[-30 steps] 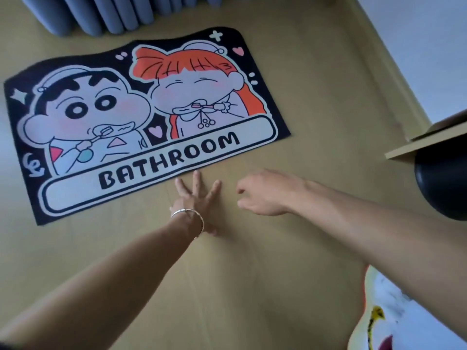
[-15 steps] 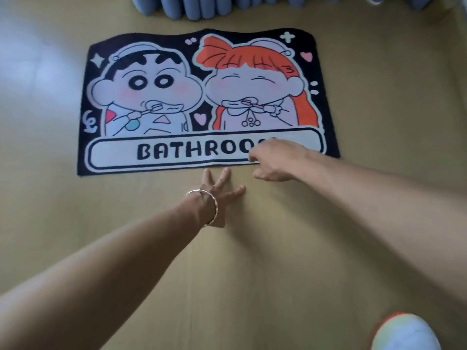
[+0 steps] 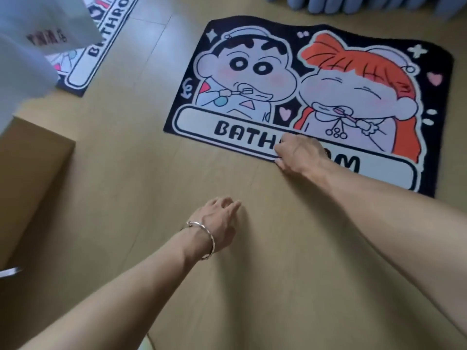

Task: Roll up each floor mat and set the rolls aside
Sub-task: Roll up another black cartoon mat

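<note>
A black floor mat (image 3: 316, 79) with two cartoon children and the word BATHROOM lies flat on the tan floor, upper right. My right hand (image 3: 298, 154) sits on its near edge, covering the middle letters, and its fingers pinch that edge. My left hand (image 3: 219, 221), with a silver bracelet on the wrist, hovers or rests on the bare floor below the mat, fingers loosely bent, holding nothing. A second mat (image 3: 101, 41) of the same design lies flat at the upper left, partly hidden.
A white object with printed letters (image 3: 38, 34) blocks the upper left corner. A brown cardboard box (image 3: 30, 173) stands at the left edge. Blue-grey curtain folds (image 3: 366, 3) hang along the top.
My right hand has reached onto the mat's near edge and taken hold of it. My left hand has drawn back from the mat and its fingers have curled. The view swung, showing the second mat and box.
</note>
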Tool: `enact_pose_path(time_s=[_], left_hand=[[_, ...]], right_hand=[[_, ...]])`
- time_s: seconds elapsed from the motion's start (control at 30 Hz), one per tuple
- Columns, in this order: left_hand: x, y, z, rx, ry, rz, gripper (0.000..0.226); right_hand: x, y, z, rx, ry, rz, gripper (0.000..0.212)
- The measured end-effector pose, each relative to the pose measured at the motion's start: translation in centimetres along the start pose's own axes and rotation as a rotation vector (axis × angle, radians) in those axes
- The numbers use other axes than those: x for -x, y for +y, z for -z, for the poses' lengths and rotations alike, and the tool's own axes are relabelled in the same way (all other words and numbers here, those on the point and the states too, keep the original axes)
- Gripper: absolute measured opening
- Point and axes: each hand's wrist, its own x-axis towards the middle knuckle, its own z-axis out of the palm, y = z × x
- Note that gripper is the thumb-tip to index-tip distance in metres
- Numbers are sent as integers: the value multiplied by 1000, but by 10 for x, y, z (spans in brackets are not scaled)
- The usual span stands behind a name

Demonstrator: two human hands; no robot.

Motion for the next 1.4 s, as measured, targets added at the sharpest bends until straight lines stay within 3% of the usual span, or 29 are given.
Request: enact_pose_path(time_s=[0.17, 0.3, 0.47, 0.63, 0.73, 0.83, 1.0, 1.13, 1.27, 1.4], left_hand=[[-4, 4, 5, -43, 208, 78, 71], [-20, 29, 26, -116, 380, 83, 68], [-35, 46, 22, -301, 352, 50, 49], [-44, 59, 24, -559, 211, -63, 35], [-47, 76, 27, -581, 126, -147, 34], [-45, 89, 25, -447, 24, -155, 32], [-31, 107, 8, -4, 65, -51, 32], [-20, 116, 0, 275, -41, -185, 43], [-15, 74, 3, 87, 119, -165, 54], [-7, 8, 2, -268, 77, -159, 60]], right_hand=[[11, -5, -2, 73, 120, 142, 15], [35, 1, 9, -37, 6, 127, 14], [86, 15, 0, -48, -151, 123, 4], [136, 39, -27, -101, -132, -22, 12], [141, 48, -32, -122, -85, -124, 9], [136, 51, -31, -166, -41, -194, 17], [105, 58, -20, -221, 46, -282, 25], [80, 72, -11, -213, -28, -458, 36], [74, 68, -14, -186, -120, -509, 46], [85, 17, -17, -41, -87, -201, 31]])
